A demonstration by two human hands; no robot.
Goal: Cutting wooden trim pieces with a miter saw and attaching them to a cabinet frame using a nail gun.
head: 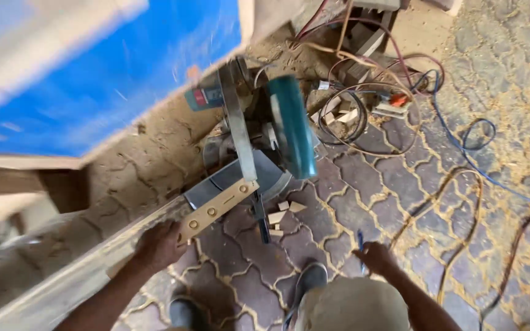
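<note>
My left hand [157, 245] rests on a long pale wooden plank [62, 282] that runs from the lower left up to a mitre saw [259, 141]. The saw has a teal blade guard [292, 125] and sits on the paved ground, with a wooden fence piece [216, 208] bolted to its base next to my left hand. My right hand [375, 256] hangs free to the right of my knee and grips a thin blue pen [361, 242]. My shoes [311, 279] stand just in front of the saw.
A blue board [93, 73] fills the upper left. Small wood offcuts [280, 214] lie under the saw. Tangled cables [363, 104] and a blue cord [467, 147] cross the sawdust-covered paving stones at the right.
</note>
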